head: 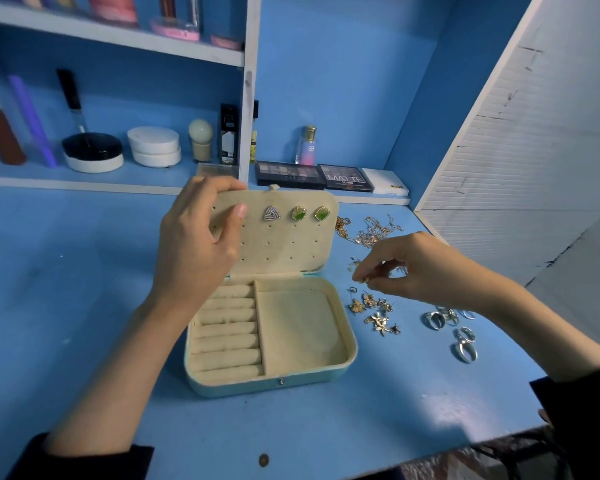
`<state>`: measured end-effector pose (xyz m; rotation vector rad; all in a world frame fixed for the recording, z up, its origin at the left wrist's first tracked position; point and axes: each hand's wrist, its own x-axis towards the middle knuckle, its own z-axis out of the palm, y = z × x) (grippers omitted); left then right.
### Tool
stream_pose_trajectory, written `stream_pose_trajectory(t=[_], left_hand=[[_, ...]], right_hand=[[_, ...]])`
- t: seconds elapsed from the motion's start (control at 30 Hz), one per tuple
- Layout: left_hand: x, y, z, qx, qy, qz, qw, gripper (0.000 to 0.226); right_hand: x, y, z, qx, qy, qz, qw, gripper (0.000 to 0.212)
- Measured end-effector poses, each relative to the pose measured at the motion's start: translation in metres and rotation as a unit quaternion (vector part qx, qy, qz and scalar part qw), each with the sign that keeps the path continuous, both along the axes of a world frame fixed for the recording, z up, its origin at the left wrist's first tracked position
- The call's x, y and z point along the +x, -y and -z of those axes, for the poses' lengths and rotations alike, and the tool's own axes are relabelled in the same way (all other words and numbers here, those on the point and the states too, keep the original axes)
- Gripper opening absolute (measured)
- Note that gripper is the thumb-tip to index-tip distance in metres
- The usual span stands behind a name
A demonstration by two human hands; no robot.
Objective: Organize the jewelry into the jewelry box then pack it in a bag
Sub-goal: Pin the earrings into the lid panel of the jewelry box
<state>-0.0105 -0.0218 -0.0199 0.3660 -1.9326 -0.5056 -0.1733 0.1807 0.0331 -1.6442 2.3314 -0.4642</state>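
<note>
My left hand (201, 244) grips the jewelry box (302, 374) lid (291, 244) by its top-left corner, frame centre, keeping the stud holes upright and steady, while my right hand (406, 268) pinches what looks like a small earring (363, 280) off the pile (374, 310) just right of the box.

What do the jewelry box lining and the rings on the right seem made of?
Jewelry box lining: beige velvet-like fabric, matte and softly napped. Rings: likely silver-toned metal, polished, judging by bright glints.
</note>
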Motion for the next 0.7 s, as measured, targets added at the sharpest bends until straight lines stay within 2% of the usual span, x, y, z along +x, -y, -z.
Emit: stream_pose_trajectory(t=[0.23, 0.43, 0.57, 0.7], left_hand=[[0.001, 0.002, 0.000, 0.013, -0.019, 0.014, 1.000, 0.021], [0.002, 0.003, -0.001, 0.012, -0.013, 0.017, 1.000, 0.023], [0.002, 0.005, 0.000, 0.010, -0.010, 0.023, 1.000, 0.023], [0.002, 0.005, 0.002, 0.010, -0.010, 0.024, 1.000, 0.022]], right_hand=[[0.046, 0.032, 0.002, -0.112, 0.018, -0.032, 0.993, 0.005], [0.067, 0.072, 0.006, -0.165, -0.045, -0.023, 0.985, 0.012], [0.072, 0.090, 0.006, -0.208, -0.075, 0.016, 0.975, 0.014], [0.073, 0.100, 0.006, -0.234, -0.049, 0.067, 0.969, 0.014]])
